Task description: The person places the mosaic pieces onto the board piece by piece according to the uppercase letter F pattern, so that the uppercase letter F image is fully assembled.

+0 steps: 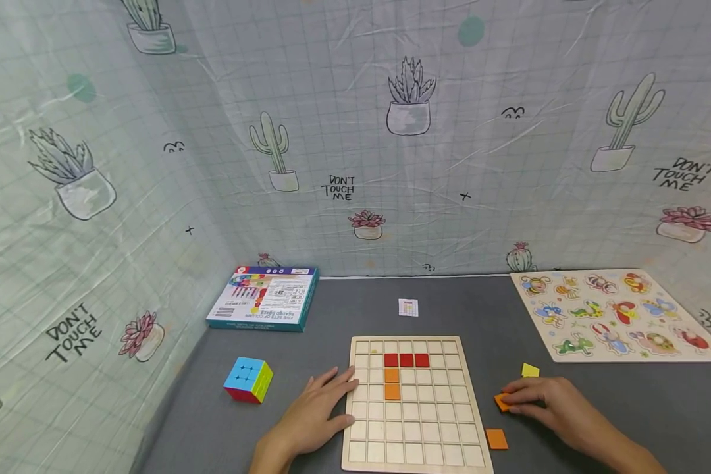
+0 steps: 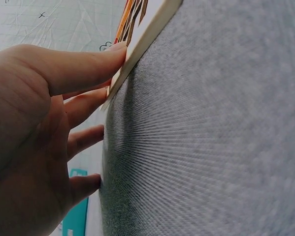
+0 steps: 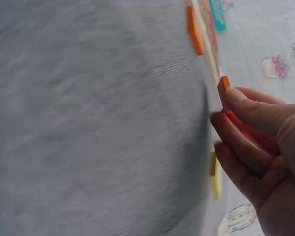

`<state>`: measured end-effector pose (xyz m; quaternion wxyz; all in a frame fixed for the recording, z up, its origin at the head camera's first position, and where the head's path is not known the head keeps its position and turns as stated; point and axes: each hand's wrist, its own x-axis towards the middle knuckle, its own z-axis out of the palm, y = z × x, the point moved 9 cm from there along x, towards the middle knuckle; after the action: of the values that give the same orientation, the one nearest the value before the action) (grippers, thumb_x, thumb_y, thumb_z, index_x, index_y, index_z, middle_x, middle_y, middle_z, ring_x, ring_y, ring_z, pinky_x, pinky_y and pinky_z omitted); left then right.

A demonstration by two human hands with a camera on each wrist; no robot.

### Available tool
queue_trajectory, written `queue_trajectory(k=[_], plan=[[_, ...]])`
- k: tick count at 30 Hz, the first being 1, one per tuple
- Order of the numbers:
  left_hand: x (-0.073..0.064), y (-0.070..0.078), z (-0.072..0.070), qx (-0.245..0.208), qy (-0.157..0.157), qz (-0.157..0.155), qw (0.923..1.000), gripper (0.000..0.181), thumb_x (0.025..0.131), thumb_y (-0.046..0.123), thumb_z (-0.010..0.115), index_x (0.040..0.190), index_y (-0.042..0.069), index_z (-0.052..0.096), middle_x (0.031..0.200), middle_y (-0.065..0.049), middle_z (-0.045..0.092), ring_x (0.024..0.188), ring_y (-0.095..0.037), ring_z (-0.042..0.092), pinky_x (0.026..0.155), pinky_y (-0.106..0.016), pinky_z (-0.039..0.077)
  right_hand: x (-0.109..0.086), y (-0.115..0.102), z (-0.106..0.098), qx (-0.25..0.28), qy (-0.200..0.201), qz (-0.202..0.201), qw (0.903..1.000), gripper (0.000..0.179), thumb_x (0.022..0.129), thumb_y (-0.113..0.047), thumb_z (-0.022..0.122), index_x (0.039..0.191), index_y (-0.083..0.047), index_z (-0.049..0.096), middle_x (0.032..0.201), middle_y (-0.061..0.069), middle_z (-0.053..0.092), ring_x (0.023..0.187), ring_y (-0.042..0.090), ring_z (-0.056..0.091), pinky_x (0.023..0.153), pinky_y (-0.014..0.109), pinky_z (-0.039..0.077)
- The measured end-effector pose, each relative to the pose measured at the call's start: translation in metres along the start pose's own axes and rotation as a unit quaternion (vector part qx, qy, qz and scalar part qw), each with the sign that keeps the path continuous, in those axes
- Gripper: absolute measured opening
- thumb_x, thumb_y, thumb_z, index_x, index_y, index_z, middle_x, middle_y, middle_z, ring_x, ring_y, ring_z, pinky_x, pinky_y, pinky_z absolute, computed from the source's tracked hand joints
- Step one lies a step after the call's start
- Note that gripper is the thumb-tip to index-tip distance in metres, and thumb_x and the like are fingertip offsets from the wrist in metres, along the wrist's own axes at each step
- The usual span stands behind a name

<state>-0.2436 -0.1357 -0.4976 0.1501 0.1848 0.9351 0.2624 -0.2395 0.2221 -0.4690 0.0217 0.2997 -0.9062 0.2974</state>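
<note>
A wooden grid board [image 1: 423,431] lies on the table, with three red square tiles [image 1: 407,360] in a row and two orange tiles [image 1: 392,384] below the leftmost one. My left hand [image 1: 309,416] rests at the board's left side, its spread fingers and thumb [image 2: 88,69] touching the edge. To the right of the board, my right hand [image 1: 551,405] pinches an orange tile [image 3: 223,92] between thumb and fingers. Another orange tile [image 1: 497,439] lies beside the board's right edge. Just beyond the right hand is a yellow tile [image 1: 530,370].
A Rubik's cube [image 1: 248,380] stands left of the left hand, with a flat boxed set [image 1: 264,299] behind it. A small printed card [image 1: 408,307] lies beyond the board. An insect puzzle board [image 1: 622,316] is at the back right. Patterned cloth [image 1: 332,85] walls the table.
</note>
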Motion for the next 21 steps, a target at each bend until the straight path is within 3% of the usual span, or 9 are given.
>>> queue_trajectory(k=[9, 12, 21], plan=[[-0.001, 0.0, -0.001, -0.002, 0.001, 0.0, 1.0, 0.058, 0.095, 0.034, 0.07, 0.149, 0.022, 0.054, 0.166, 0.005, 0.039, 0.155, -0.038, 0.029, 0.122, -0.074, 0.018, 0.014, -0.044, -0.016, 0.018, 0.108, -0.092, 0.9898, 0.024, 0.079, -0.011, 0.085, 0.1, -0.022, 0.083, 0.102, -0.005, 0.077, 0.095, -0.002, 0.07, 0.081, 0.001, 0.046], [-0.001, 0.001, -0.001, -0.002, 0.001, 0.001, 1.0, 0.058, 0.095, 0.034, 0.07, 0.149, 0.021, 0.054, 0.166, 0.004, 0.039, 0.155, -0.038, 0.029, 0.122, -0.074, 0.018, 0.021, -0.052, -0.012, 0.035, 0.102, -0.089, 0.9901, 0.022, 0.081, -0.012, 0.084, 0.101, -0.019, 0.083, 0.104, -0.003, 0.076, 0.096, -0.002, 0.069, 0.081, 0.003, 0.048], [-0.001, 0.001, -0.001, -0.001, 0.002, 0.002, 1.0, 0.058, 0.095, 0.035, 0.07, 0.149, 0.022, 0.054, 0.166, 0.005, 0.039, 0.155, -0.038, 0.03, 0.122, -0.074, 0.018, 0.043, -0.059, 0.018, 0.099, 0.016, -0.042, 0.9941, 0.019, 0.089, -0.019, 0.079, 0.107, -0.014, 0.081, 0.109, 0.002, 0.075, 0.101, 0.0, 0.066, 0.076, 0.018, 0.058]])
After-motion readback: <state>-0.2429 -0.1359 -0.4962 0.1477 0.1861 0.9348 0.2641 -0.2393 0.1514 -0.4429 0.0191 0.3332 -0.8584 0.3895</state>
